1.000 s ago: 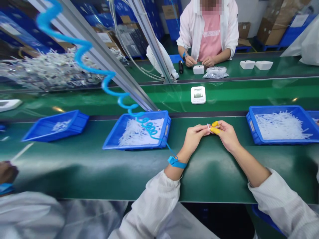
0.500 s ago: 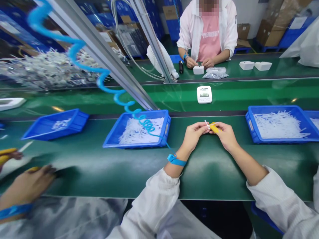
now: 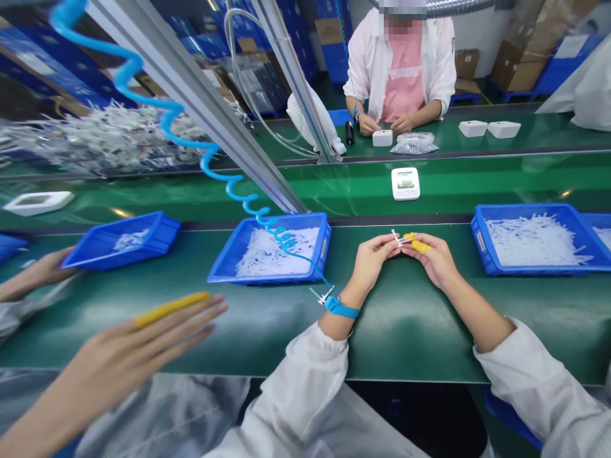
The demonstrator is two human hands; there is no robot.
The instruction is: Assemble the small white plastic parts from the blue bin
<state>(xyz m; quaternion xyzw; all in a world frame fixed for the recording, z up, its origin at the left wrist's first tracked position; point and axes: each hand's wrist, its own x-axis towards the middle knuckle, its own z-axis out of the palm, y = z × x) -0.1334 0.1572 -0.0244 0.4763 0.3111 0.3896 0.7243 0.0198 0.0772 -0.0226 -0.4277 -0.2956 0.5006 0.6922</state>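
Pinching white piece, left hand facing right

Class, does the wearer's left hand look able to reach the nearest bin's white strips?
Probably yes: the blue bin beside the left hand is open-topped, though a coiled cord hangs over the white strips and that hand holds a white piece.
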